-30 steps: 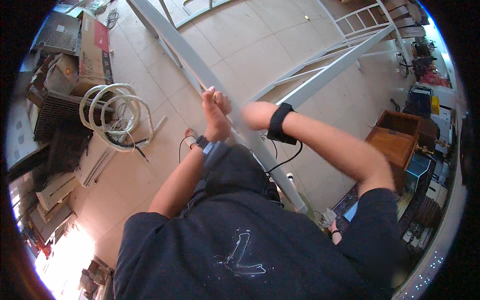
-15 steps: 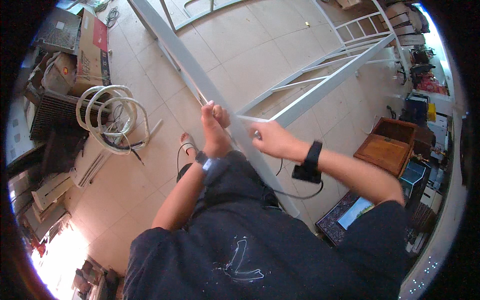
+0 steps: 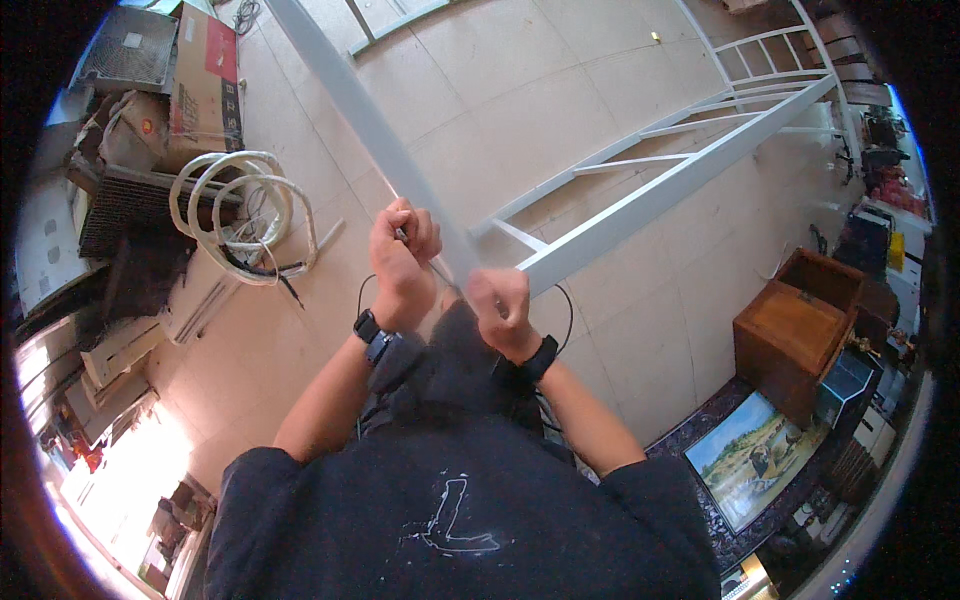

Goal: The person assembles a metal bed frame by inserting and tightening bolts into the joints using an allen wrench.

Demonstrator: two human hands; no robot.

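A long pale metal beam (image 3: 371, 130) runs from the top left down to between my hands. My left hand (image 3: 402, 262) is closed in a fist at the beam's left side, and what is in its fingers is too hidden to name. My right hand (image 3: 503, 310), also closed and slightly blurred, is at the beam's right side, near its corner with a slatted white metal frame (image 3: 660, 180). A small dark or metallic bit seems to show in the curl of its fingers. Black bands circle both wrists.
Coiled white tubing (image 3: 232, 205) lies on the tiled floor to the left, beside a cardboard box (image 3: 203, 100) and old appliance parts. On the right are a brown wooden cabinet (image 3: 785, 325) and a framed picture (image 3: 750, 455). Dark cables hang near my wrists.
My right hand has moved left and toward my body, closer to my left hand. Both hands stay closed. The whole view has shifted, with the slatted frame now farther right.
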